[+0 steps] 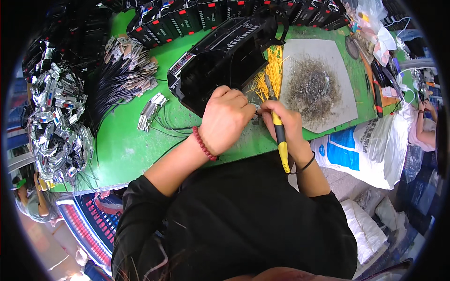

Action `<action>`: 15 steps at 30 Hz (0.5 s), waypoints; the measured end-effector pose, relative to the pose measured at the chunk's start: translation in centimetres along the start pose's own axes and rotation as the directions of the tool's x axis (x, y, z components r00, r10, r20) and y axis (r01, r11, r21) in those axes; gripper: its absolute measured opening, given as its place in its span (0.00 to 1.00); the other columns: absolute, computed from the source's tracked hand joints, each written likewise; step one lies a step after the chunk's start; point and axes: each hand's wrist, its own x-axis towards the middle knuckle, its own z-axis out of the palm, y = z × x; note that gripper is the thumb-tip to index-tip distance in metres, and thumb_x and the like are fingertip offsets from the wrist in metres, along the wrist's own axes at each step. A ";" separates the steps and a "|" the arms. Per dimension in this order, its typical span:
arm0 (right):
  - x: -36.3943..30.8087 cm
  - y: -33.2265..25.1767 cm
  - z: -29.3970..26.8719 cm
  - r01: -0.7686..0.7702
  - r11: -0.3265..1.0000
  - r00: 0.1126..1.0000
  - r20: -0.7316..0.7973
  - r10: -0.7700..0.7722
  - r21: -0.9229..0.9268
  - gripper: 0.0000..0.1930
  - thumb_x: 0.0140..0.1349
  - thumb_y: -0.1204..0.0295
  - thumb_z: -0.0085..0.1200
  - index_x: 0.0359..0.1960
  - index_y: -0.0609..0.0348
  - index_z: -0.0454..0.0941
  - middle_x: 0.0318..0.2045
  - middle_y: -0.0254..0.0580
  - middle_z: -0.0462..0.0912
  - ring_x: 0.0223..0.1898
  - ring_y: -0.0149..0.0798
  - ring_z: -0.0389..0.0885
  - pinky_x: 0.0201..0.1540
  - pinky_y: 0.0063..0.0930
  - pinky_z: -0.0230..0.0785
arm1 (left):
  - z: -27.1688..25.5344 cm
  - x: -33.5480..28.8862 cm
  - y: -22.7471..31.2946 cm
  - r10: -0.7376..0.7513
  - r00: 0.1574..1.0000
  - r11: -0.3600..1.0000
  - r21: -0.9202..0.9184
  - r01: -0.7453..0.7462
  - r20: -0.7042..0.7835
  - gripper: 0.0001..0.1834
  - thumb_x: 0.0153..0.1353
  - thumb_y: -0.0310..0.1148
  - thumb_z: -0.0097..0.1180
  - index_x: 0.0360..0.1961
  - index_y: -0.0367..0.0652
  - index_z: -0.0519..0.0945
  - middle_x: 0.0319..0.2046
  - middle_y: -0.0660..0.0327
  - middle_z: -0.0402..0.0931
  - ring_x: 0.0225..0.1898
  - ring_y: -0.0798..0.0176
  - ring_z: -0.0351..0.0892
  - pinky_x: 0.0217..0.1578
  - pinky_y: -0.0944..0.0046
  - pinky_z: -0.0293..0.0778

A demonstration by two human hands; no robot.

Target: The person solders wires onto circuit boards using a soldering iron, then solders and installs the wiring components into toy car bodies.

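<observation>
My right hand (289, 122) is closed round a soldering iron with a yellow and black handle (281, 140), its tip end pointing away from me. My left hand (227, 114) is pinched close beside it, and whatever its fingertips hold is hidden. Just beyond my left hand lies a black plastic toy vehicle shell (225, 42), tilted with its hollow inside facing me. A silver light-bar part (152, 111) lies to the left, and thin black wires (171, 127) run from it towards my left wrist. A bundle of yellow wires (271, 75) lies behind the iron.
On the green tabletop (123, 145), a pile of silver light bars (61, 122) and a bunch of black-wired parts (126, 70) occupy the left. Several black shells (178, 21) line the back. A soot-stained grey board (318, 84) lies right, with red-handled pliers (378, 98) beyond.
</observation>
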 end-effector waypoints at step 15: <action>-0.7 -0.7 -0.1 -0.154 0.661 0.949 -0.076 0.305 0.734 0.21 0.59 0.82 0.61 0.52 0.61 0.67 0.33 0.43 0.84 0.33 0.28 0.82 0.33 0.19 0.75 | -0.1 0.2 0.6 -0.233 0.967 0.905 -0.341 0.255 0.107 0.04 0.52 0.26 0.64 0.30 0.42 0.82 0.25 0.62 0.77 0.31 0.58 0.77 0.37 0.59 0.68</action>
